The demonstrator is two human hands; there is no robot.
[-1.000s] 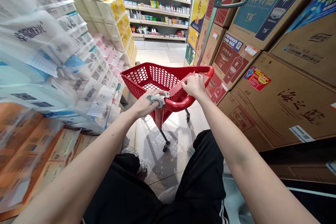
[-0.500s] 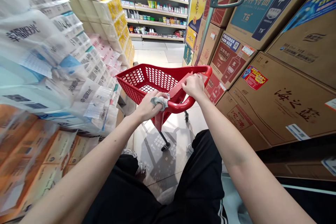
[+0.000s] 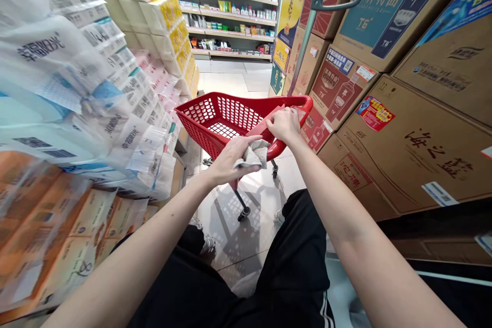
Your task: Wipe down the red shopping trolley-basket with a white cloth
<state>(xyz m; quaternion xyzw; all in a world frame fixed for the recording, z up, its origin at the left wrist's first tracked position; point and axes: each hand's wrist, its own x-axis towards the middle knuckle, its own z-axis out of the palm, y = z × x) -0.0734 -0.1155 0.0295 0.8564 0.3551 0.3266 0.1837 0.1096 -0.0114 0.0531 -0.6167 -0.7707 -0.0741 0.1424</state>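
Observation:
A red plastic shopping cart (image 3: 215, 128) with a perforated basket stands before me, its looped handle (image 3: 277, 149) turned my way. My left hand (image 3: 234, 159) is closed around a crumpled grey-white cloth (image 3: 255, 155) and presses it against the near side of the handle. Higher up on the right, my right hand (image 3: 285, 125) grips the handle near a flat pinkish-red bar (image 3: 265, 122). The stretch of handle under the cloth is hidden.
Plastic-wrapped tissue packs (image 3: 115, 97) are stacked along the left. Cardboard cartons (image 3: 434, 138) rise on the right, with a grey-handled pole (image 3: 303, 51) leaning before them. Shelves of small goods (image 3: 234, 15) stand at the back. A cart wheel (image 3: 243, 213) rests on the tiled floor.
My left hand has slid right along the handle with the cloth, and more of the cloth shows. My right hand has stayed in place. The view has shifted slightly.

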